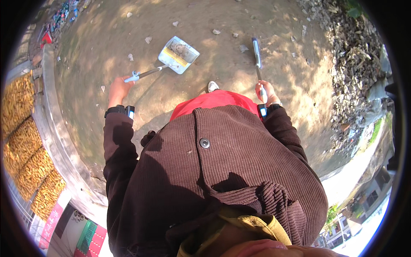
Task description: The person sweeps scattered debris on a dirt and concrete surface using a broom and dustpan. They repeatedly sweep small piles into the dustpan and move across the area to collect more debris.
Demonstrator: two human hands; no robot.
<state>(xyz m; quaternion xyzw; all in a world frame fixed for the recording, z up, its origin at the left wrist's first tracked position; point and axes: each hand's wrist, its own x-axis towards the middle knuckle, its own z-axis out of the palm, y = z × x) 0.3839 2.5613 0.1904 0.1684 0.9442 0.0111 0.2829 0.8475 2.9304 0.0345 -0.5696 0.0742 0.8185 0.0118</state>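
My left hand grips the pale blue handle end of a long-handled dustpan. The pan is light blue, with a yellow comb-like strip across it and some dirt or debris inside. Out to the right, my right hand is closed around the pale grip of a broom. Its narrow blue-white head points away from me, apart from the dustpan. A greyish dry leaf lies on the ground just left of the broom head.
Several dry leaves are scattered on the bare earth. A heap of dead leaves borders the right side. Along the left run a concrete kerb and stacked corn cobs. Colourful litter lies at the upper left.
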